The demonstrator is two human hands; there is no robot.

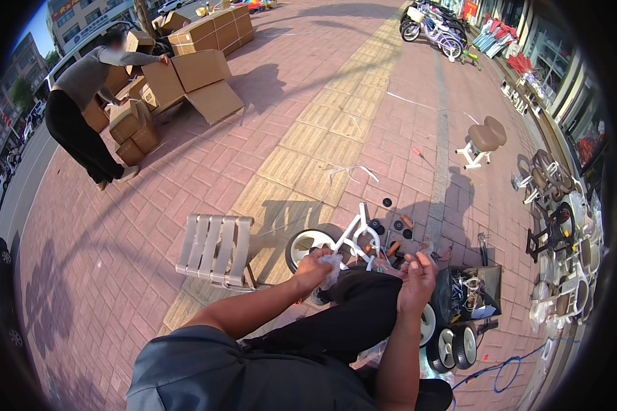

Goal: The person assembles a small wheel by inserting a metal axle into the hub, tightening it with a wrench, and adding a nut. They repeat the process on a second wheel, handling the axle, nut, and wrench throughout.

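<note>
A crumpled piece of clear plastic wrap (332, 270) is gripped in my left hand (312, 270), above my bent knee. My right hand (418, 279) is raised over the other side of that leg with its fingers curled in. Whatever those fingers hold, if anything, is too small to make out. Just beyond both hands is a white bike frame (356, 236). Beside it shows a wheel with a black tyre and pale hub (299, 253); my left hand and leg partly cover these parts.
Left of me stands a slatted stool (216, 250). Black round parts (398, 225) and a screwdriver (418, 153) lie ahead. A black tool box (488, 282) and loose wheels (465, 346) sit at my right. Far left, a person (92, 85) handles cardboard boxes (134, 127).
</note>
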